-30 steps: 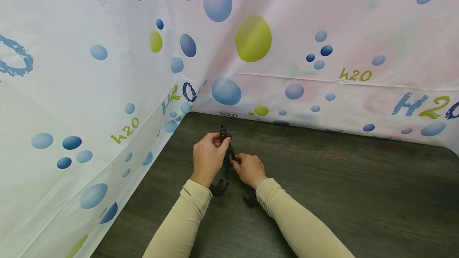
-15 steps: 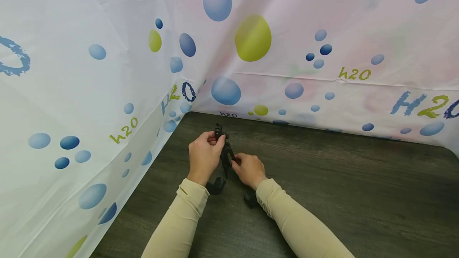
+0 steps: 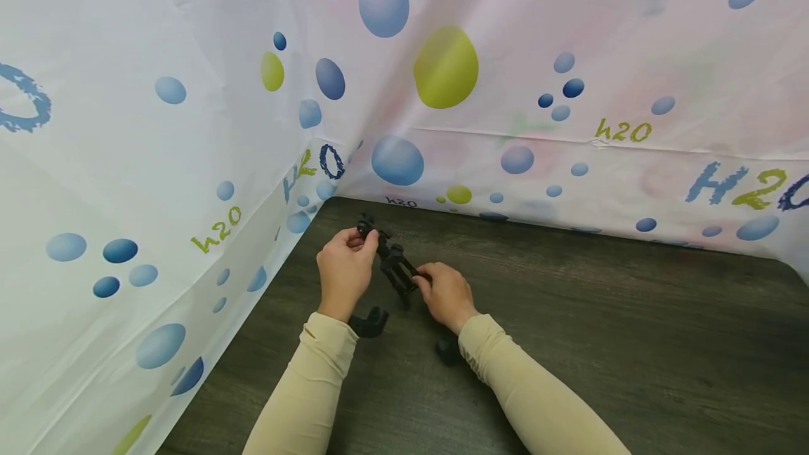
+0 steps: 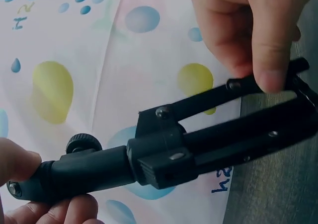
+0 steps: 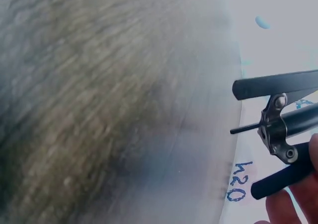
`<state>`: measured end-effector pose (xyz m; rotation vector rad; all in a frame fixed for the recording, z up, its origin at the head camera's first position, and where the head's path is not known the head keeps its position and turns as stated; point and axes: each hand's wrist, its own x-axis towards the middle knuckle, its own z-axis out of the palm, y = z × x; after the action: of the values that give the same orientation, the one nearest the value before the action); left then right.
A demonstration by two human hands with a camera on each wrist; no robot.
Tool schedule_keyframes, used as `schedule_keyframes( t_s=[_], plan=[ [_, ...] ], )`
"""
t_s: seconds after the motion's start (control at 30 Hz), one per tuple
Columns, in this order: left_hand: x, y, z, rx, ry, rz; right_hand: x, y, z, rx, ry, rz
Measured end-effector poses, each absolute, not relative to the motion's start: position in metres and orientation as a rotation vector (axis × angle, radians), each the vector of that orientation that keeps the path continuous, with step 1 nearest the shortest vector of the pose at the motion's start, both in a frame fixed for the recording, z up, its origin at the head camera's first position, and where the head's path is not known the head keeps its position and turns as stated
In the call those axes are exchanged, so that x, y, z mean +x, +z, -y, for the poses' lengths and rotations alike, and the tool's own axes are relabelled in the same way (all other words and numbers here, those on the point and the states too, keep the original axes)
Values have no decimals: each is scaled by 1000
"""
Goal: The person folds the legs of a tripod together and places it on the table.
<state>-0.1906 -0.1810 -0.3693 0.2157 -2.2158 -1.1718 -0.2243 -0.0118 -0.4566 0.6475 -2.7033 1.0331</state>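
Observation:
Between both hands is a small black tripod [image 3: 395, 262], tilted above the table with its head toward the upper left. My left hand [image 3: 343, 272] grips its upper end, thumb [image 4: 17, 159] on one side and curled fingers on the other. One leg is pinched by my right hand [image 3: 447, 293], near that leg's foot. In the left wrist view the tripod's legs [image 4: 223, 129] stand slightly spread, and a round knob [image 4: 83, 142] juts from the column. Metal braces [image 5: 274, 127] joining the legs show in the right wrist view.
A dark wood-grain table [image 3: 600, 343] lies under the hands. White sheeting printed with bubbles and H2O lettering [image 3: 524, 90] walls it in behind and at the left. Dark gear [image 3: 371, 323] is at the left wrist, with another dark piece [image 3: 447, 351] by the right.
My left hand has moved left, tipping the tripod from nearly upright in the head view to a clear slant. My right hand has shifted slightly right, still pinching a leg.

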Motion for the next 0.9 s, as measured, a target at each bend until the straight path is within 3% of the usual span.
schedule_keyframes(
  t_s=[0.3,0.53,0.9],
  plan=[
    [-193,-376,196,351,-1225,2272,-223,-455,6,670,1017,2655],
    [-197,-385,208,496,-1525,2269,-221,-452,3,666,1007,2644],
    [-205,-400,214,538,-1784,2092,-223,-452,0,697,931,2585]
  ],
)
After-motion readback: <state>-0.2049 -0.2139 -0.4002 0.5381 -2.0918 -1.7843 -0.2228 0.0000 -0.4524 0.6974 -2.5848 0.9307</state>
